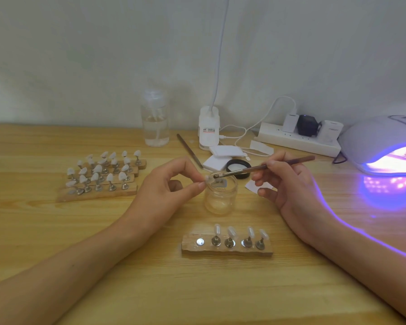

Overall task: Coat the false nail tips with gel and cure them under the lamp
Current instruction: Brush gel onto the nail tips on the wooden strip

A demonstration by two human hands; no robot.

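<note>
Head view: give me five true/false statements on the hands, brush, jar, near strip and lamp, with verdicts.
1. The right hand holds the brush. True.
2. The left hand lies flat and idle. False: it pinches a nail tip by the mouth of the glass jar, where the brush end meets the tip.
3. The near wooden strip carries four standing tips and one bare magnet spot. True.
4. The curing lamp is dark. False: it glows violet.
5. The glass jar is capped. False: it is open, and a black lid lies behind it.
</note>
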